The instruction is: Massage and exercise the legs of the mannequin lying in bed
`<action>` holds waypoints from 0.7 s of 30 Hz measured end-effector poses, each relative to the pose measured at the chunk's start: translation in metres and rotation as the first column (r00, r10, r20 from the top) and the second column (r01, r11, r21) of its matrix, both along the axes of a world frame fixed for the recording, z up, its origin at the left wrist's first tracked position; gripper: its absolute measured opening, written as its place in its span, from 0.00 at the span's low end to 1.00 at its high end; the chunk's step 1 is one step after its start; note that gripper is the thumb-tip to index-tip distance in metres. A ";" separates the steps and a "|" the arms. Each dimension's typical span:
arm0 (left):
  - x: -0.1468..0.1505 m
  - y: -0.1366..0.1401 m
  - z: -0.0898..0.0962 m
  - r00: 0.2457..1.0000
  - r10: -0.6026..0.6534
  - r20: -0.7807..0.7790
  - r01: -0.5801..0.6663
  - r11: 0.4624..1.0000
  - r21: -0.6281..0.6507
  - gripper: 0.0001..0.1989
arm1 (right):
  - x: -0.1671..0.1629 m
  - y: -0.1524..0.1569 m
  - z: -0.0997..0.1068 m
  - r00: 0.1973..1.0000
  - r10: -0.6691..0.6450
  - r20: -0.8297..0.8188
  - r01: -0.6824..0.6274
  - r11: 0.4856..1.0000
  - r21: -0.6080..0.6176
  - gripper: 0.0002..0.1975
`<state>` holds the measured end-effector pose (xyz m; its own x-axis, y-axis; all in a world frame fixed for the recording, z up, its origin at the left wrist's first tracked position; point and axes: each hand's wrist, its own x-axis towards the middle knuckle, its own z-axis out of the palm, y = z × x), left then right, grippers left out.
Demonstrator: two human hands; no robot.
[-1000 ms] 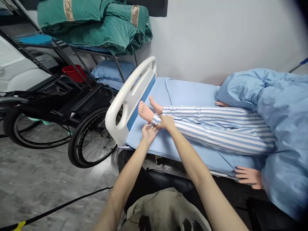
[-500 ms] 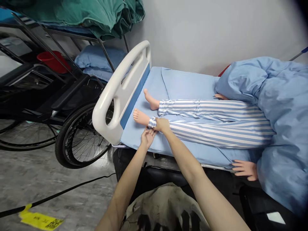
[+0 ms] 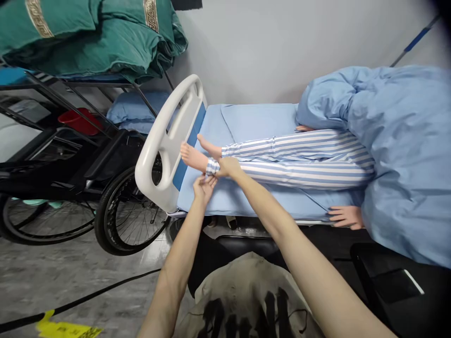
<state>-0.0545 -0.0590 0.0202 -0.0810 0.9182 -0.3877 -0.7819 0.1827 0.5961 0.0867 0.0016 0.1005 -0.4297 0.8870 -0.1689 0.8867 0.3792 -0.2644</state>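
A manikin (image 3: 194,157) lies on the bed in blue-and-white striped trousers (image 3: 299,172), its bare feet towards the footboard. My right hand (image 3: 228,167) is closed over the nearer lower leg, just above the trouser cuff (image 3: 212,166), and that leg looks raised a little off the sheet. Palm up, my left hand (image 3: 204,188) is right below the cuff with its fingers loosely apart; its fingertips are at the cuff's lower edge, and whether they touch it I cannot tell. The farther foot (image 3: 210,147) is partly hidden behind the nearer one.
A white footboard (image 3: 150,164) closes the bed's left end. Beyond it stand a wheelchair (image 3: 116,216) and a rack with green bedding (image 3: 105,51). A blue quilt (image 3: 405,155) covers the manikin's upper body; one manikin hand (image 3: 347,217) sticks out at the near edge.
The nearer leg has risen off the sheet in my right hand, its foot now closer in view to the other one. My left hand has followed it up. The camera view has shifted too.
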 end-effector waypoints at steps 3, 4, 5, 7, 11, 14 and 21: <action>0.007 0.016 0.050 0.995 -0.073 -0.071 0.088 0.971 0.224 0.17 | 0.013 0.021 0.042 0.998 -0.030 -0.061 0.037 0.992 0.120 0.28; 0.010 0.021 0.069 0.990 -0.094 -0.103 0.121 0.948 0.296 0.19 | 0.020 0.027 0.058 0.996 -0.039 -0.085 0.052 0.985 0.166 0.28; 0.014 0.026 0.089 0.984 -0.115 -0.135 0.157 0.920 0.359 0.21 | 0.027 0.033 0.076 0.993 -0.046 -0.109 0.068 0.976 0.209 0.27; 0.025 0.035 0.131 0.967 -0.161 -0.198 0.237 0.851 0.468 0.22 | 0.046 0.041 0.112 0.986 -0.054 -0.160 0.096 0.958 0.269 0.27; 0.057 0.043 0.208 0.937 -0.220 -0.271 0.332 0.799 0.501 0.19 | 0.088 0.047 0.175 0.946 0.009 -0.324 0.124 0.913 0.388 0.27; 0.076 0.042 0.241 0.912 -0.212 -0.351 0.384 0.744 0.548 0.20 | 0.108 0.048 0.201 0.911 -0.010 -0.413 0.199 0.887 0.417 0.29; 0.064 0.053 0.206 0.911 -0.140 -0.388 0.359 0.732 0.579 0.18 | 0.083 0.055 0.173 0.947 -0.038 -0.320 0.160 0.918 0.362 0.23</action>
<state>0.0091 -0.0062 0.2265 0.1774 0.9418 0.2856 -0.5256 -0.1547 0.8366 0.1695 0.0564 0.2735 -0.3125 0.8976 0.3108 0.8257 0.4185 -0.3783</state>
